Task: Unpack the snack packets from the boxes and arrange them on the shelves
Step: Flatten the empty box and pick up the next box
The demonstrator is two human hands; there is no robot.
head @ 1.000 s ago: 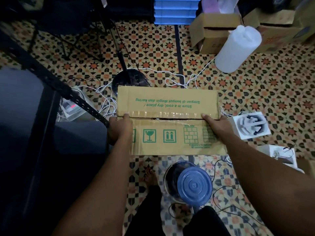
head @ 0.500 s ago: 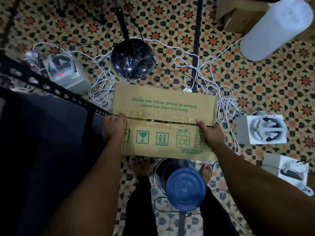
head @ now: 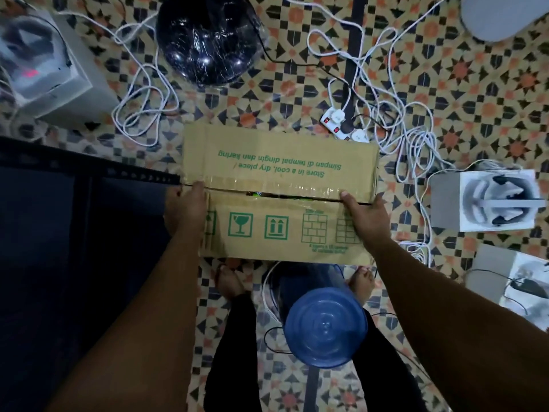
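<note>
Left hand and right hand each grip an end of the cardboard box, fingers curled at its flap seam; blue lid nearer me, power strip beyond the box

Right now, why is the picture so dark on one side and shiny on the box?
Head view: the dim room leaves the dark shelf unit on the left nearly black. The clear tape strip along the brown cardboard box catches glare. The white square carton at top left looks smeared, and the wide lens bends the edges.
</note>
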